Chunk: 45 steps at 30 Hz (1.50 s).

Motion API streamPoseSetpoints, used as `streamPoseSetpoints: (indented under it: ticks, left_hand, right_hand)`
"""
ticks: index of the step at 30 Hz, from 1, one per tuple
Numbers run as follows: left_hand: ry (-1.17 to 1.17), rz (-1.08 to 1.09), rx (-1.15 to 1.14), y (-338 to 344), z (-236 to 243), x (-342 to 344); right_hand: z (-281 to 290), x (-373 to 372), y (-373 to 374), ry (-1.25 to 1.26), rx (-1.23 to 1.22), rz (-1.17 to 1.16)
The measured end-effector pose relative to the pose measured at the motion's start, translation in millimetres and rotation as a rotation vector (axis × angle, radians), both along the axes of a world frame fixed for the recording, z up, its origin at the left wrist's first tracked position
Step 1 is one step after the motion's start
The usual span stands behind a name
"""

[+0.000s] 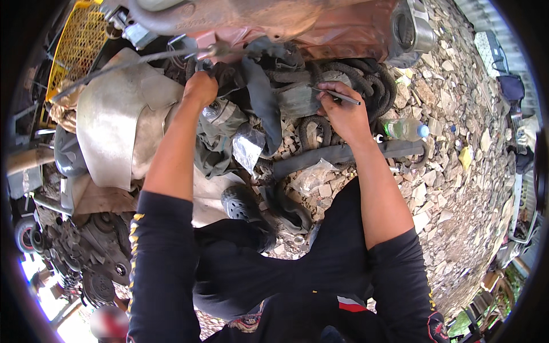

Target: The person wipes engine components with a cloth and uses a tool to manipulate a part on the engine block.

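My left hand [200,88] is closed beneath a rusty red-brown metal housing [343,37], among dark fittings and cloth; what its fingers grip is too small to make out. A thin grey rod [128,62] slants above that hand. My right hand [343,114] holds a slim silver tool [346,98] over a greyish slab [294,100] and coiled black hoses [380,86]. A dark strip of rubber or cloth [257,97] hangs between my hands. Grey crumpled cloth [214,146] and a shiny plastic packet [247,150] lie below them.
Pale metal sheets [114,131] and a yellow mesh crate [74,48] are at left, above greasy machine parts [100,251]. A plastic bottle [403,130] and small wrench [379,138] lie on broken stone ground [452,188] at right. Corrugated sheeting [486,26] stands beyond.
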<state>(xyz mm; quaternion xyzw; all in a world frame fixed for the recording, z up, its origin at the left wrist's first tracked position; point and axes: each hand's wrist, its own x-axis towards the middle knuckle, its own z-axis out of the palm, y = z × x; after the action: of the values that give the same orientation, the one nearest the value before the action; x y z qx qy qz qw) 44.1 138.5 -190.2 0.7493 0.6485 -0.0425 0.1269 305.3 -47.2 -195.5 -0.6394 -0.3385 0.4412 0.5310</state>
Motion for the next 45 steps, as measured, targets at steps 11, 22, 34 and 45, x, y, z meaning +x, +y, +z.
streamPoseSetpoints:
  ticks: [11,22,34,45]
  left_hand:
    - [0.020,0.013,0.026,9,-9,-2]
    - [-0.107,0.177,0.177,-47,46,-30]
    - [0.061,0.061,0.007,-7,10,66]
    - [0.343,-0.232,-0.082,32,-27,79]
  right_hand:
    - [-3,-1,-2,0.028,-0.002,0.050]
    - [-13,-29,14,0.052,0.029,0.083]
    - [-5,-5,6,0.105,0.069,0.001]
    - [12,8,-8,0.107,0.096,-0.052]
